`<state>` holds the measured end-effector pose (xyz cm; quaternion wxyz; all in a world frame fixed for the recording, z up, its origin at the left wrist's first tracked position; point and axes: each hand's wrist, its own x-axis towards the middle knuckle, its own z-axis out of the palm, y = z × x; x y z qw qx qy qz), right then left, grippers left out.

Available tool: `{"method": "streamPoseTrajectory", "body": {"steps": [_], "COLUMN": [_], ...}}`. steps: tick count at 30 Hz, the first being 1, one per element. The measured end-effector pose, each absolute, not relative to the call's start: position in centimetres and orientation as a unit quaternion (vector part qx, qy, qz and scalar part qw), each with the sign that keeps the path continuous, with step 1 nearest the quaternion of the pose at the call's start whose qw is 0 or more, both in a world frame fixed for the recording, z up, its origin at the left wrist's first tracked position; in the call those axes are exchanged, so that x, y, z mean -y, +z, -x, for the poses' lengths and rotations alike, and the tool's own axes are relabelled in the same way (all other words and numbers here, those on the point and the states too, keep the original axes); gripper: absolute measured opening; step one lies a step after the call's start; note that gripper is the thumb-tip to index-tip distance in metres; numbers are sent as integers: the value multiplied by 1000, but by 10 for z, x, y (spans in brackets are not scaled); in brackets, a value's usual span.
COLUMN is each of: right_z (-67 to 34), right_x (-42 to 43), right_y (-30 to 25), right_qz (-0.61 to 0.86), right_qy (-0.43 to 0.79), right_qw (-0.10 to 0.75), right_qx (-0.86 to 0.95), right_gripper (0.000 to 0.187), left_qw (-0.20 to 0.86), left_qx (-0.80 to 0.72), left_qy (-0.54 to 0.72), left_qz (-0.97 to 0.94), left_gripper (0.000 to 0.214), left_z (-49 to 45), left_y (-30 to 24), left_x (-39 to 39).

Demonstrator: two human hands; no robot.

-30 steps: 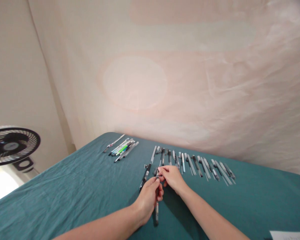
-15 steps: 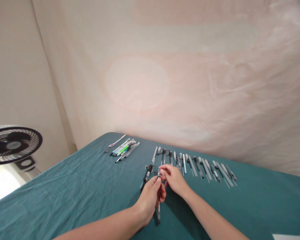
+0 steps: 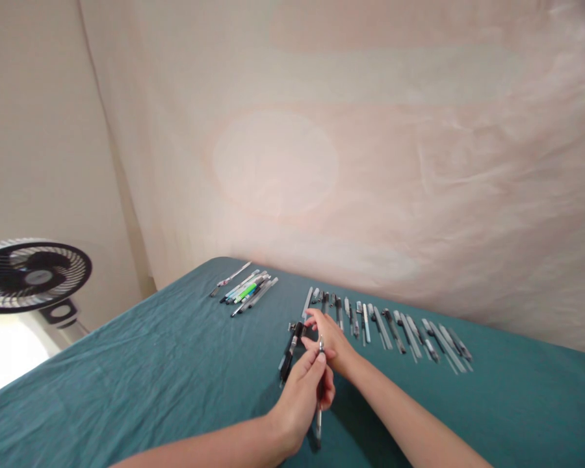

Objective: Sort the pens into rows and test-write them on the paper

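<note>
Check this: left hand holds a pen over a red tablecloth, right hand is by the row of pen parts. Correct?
One error: the tablecloth is teal, not red, as the head view shows. The rest stands: the left hand holds a pen, and the right hand is by the row of pen parts.

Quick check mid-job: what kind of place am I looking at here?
Likely a makeshift indoor workstation rather than a workshop: a teal tablecloth, a pale sheet hung as backdrop, a standing fan at left. Pens lie in a row; the left hand holds a pen.
</note>
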<state>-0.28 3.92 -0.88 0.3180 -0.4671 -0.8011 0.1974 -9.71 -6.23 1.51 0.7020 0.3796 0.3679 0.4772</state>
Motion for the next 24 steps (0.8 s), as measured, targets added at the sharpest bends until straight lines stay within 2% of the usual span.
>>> {"method": "streamPoseTrajectory", "body": {"steps": [8, 13, 16, 20, 24], "right_z": [-6, -14, -25, -33, -31], "right_x": [-35, -34, -26, -2, 18], "right_y": [3, 6, 15, 25, 20], "right_qz": [451, 466, 483, 479, 455], "right_qy": [190, 227, 310, 523, 596], "right_qw": [298, 326, 361, 375, 391], "right_qx": [819, 791, 736, 596, 535], "right_gripper": [52, 46, 25, 34, 31], "left_qw": [702, 711, 713, 715, 733], "left_qx": [-354, -337, -333, -335, -342], "left_qy": [478, 495, 497, 485, 450], "left_qz": [-391, -369, -366, -376, -379], "left_gripper": [35, 30, 28, 28, 28], "left_z": [100, 101, 101, 101, 97], "left_y": [17, 15, 12, 9, 6], "left_x": [60, 58, 56, 55, 57]}}
